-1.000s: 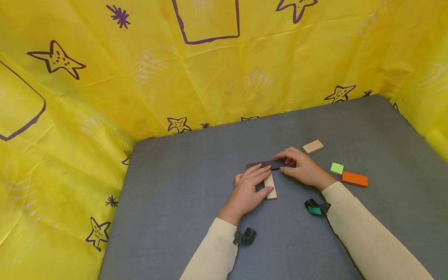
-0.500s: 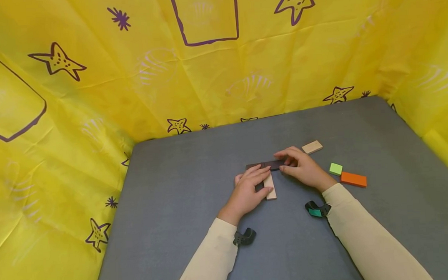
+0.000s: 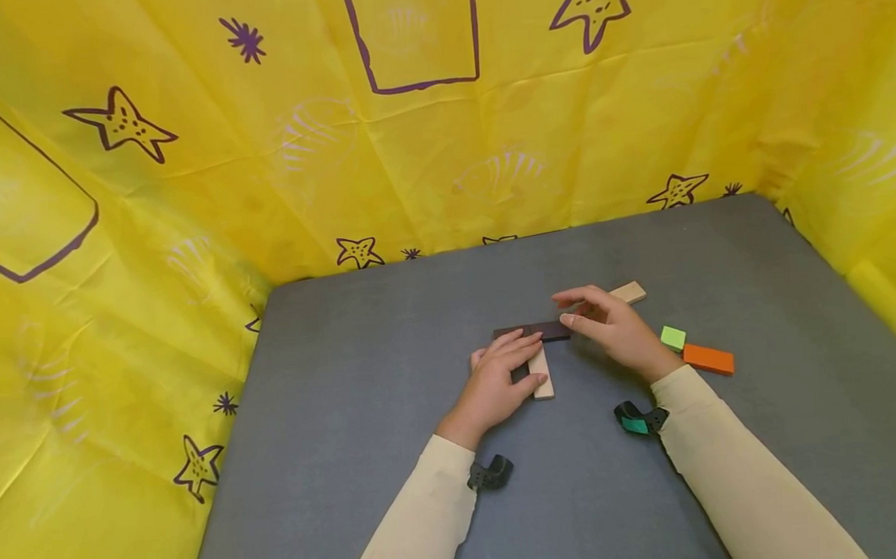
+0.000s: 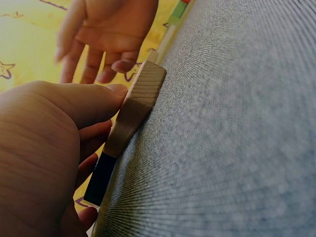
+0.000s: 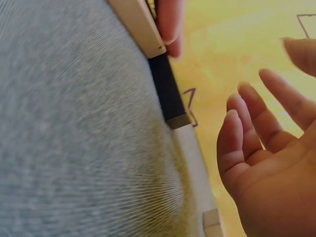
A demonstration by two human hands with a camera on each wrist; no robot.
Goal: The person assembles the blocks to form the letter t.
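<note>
My left hand (image 3: 498, 383) rests over a flat T-shaped layout of blocks, its fingers reaching forward to the dark blocks. Its thumb touches the pale wooden block (image 3: 544, 384) near that block's close end. Two dark blocks lie end to end across the far end of the pale one; the right dark block (image 3: 555, 331) shows plainly, while fingers partly cover the left dark block (image 3: 504, 333). Just right of them hovers my right hand (image 3: 615, 330), fingers parted and holding nothing. In the right wrist view a gap separates this hand from the dark block (image 5: 169, 91).
A second pale block (image 3: 630, 292) lies behind my right hand, partly covered. Farther right, a small green block (image 3: 673, 338) sits beside an orange block (image 3: 709, 359). Yellow patterned cloth (image 3: 428, 164) borders the grey table (image 3: 362, 383) at the back and sides.
My right hand has come off the right dark block and shifted slightly right, its fingers spreading. It now covers part of the second pale block. The left hand stays in place.
</note>
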